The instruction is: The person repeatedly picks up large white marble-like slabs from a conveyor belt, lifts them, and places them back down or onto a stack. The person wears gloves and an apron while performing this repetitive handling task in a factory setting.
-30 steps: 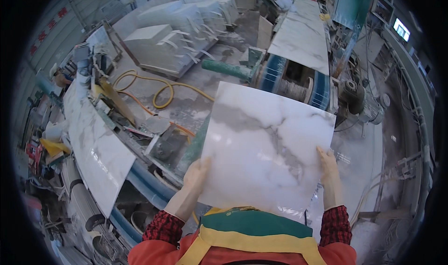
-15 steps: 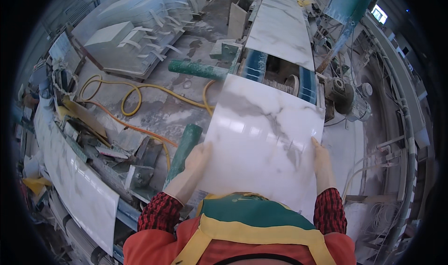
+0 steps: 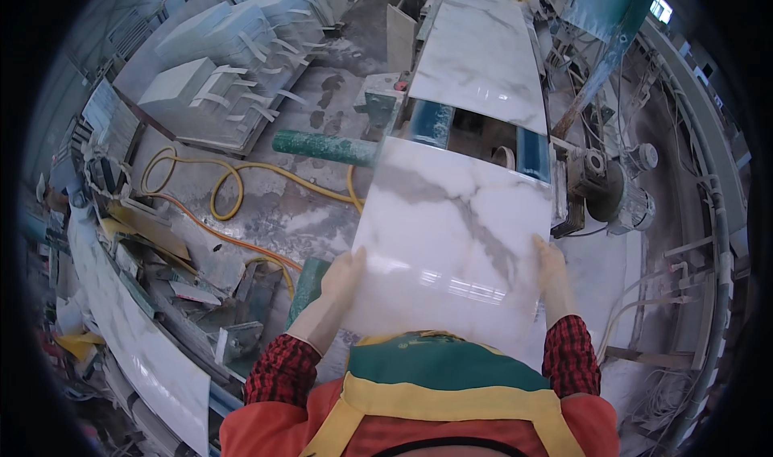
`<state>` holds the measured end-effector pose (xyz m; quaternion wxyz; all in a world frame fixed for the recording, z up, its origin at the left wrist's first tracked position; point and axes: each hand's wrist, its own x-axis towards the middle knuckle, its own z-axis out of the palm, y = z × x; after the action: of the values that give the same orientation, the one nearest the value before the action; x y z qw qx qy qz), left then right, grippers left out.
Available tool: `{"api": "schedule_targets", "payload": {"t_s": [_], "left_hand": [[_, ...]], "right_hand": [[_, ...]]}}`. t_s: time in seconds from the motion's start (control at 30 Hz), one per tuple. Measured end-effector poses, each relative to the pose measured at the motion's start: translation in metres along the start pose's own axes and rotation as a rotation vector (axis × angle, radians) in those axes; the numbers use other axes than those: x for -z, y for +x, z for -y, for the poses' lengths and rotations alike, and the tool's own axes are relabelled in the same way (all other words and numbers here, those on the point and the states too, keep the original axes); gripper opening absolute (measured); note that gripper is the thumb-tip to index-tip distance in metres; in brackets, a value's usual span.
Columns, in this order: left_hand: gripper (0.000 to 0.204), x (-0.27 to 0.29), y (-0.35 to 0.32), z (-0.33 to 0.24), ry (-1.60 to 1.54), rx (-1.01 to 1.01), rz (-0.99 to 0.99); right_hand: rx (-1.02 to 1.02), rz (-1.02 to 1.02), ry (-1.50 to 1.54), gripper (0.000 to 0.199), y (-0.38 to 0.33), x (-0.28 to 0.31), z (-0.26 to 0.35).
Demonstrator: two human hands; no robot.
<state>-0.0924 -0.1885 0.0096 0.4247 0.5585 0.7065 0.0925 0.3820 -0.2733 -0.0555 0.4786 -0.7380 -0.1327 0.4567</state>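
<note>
Far left: a long pale panel (image 3: 145, 340) lies beside clutter, its near end by a blue rail. Behind it, strapped stacks of pale slabs (image 3: 181, 90) stand on the floor. A yellow hose (image 3: 240, 190) loops between, with an orange hose (image 3: 233, 236) nearer.

Left of centre: a green roller (image 3: 322, 147) points at the conveyor frame; a second green cylinder (image 3: 306, 292) shows just beside the left hand (image 3: 342, 273). That hand is closed on the left edge of the marbled slab (image 3: 443, 223); its fingers under the edge are hidden.

Centre: the slab lies glossy face up in front of the person, between both hands, its near edge covered by the green and yellow apron (image 3: 451, 364). Its far edge borders two blue belts (image 3: 431, 124); beyond them another veined panel (image 3: 483, 62) lies on the line. Cannot tell whether the slab bears on the belts or only on the hands.

Right: the right hand (image 3: 551, 268) grips the opposite edge, thumb side up. Past it, a motor (image 3: 616, 199) sits beside the conveyor.

Step in hand, as judged: two-handed support and steering of the slab at the conveyor's near end. Next move seems to call for both edges kept level, moved together, corners clear of the frame.
</note>
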Motion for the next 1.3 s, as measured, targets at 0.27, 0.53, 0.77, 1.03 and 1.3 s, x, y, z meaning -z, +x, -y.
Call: {"api": "schedule_targets", "payload": {"t_s": [0.27,0.53,0.77,1.03,1.3], "left_hand": [[0.075,-0.024,0.036,-0.041,0.112,0.139,-0.009],[0.081,-0.028,0.061,-0.064,0.127,0.142,0.052],[0.072,-0.021,0.077,-0.059,0.055,0.098,0.069],[0.065,-0.009,0.092,-0.068,0.001,0.110,0.091],[0.065,-0.015,0.126,-0.054,-0.027,0.001,0.060]], "right_hand": [[0.869,0.057,-1.084,0.068,0.034,0.027,0.005],[0.600,0.085,-1.155,0.068,0.057,0.018,0.037],[0.241,-0.062,-0.760,0.066,0.073,0.001,0.026],[0.452,-0.042,-0.879,0.048,0.042,0.016,0.021],[0.332,0.152,-0.997,0.048,-0.097,0.021,-0.039]]}}
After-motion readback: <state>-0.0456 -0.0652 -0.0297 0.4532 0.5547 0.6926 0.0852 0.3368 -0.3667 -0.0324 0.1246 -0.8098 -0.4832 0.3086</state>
